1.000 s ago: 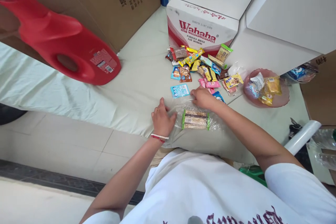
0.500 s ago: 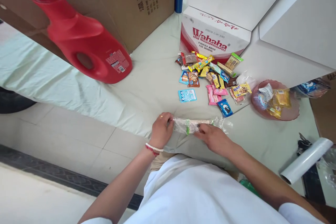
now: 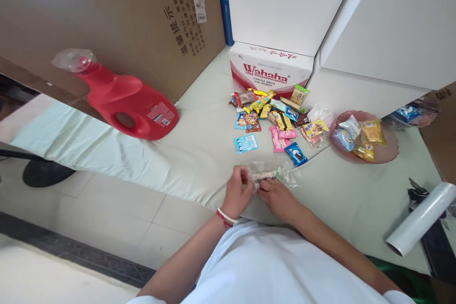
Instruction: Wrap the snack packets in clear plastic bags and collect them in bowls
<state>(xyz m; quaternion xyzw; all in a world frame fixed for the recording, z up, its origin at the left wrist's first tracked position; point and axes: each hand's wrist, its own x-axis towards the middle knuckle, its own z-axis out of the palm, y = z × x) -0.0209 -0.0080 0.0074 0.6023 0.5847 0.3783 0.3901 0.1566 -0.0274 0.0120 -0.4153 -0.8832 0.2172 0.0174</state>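
My left hand (image 3: 238,191) and my right hand (image 3: 276,194) are close together at the table's near edge, both pinching a clear plastic-wrapped snack bundle (image 3: 271,174) that holds bars with green ends. The bundle lies crumpled between my fingers, its loose film sticking out to the right. A beaded bracelet sits on my left wrist. Just beyond the bundle lies a pile of small snack packets (image 3: 274,114), with a light blue packet (image 3: 245,143) and a dark blue packet (image 3: 295,154) nearest to my hands.
A red detergent jug (image 3: 124,102) lies on its side at the left. A Wahaha carton (image 3: 270,71) stands behind the snacks. A pink glass dish (image 3: 386,152) holds several packets at the right. A roll of cling film (image 3: 422,218) and dark scissors (image 3: 416,194) lie at the far right.
My hands have drawn together on the wrapped bundle, bunching it up smaller. The camera has pulled back and tilted, so the jug and boxes sit lower in view.
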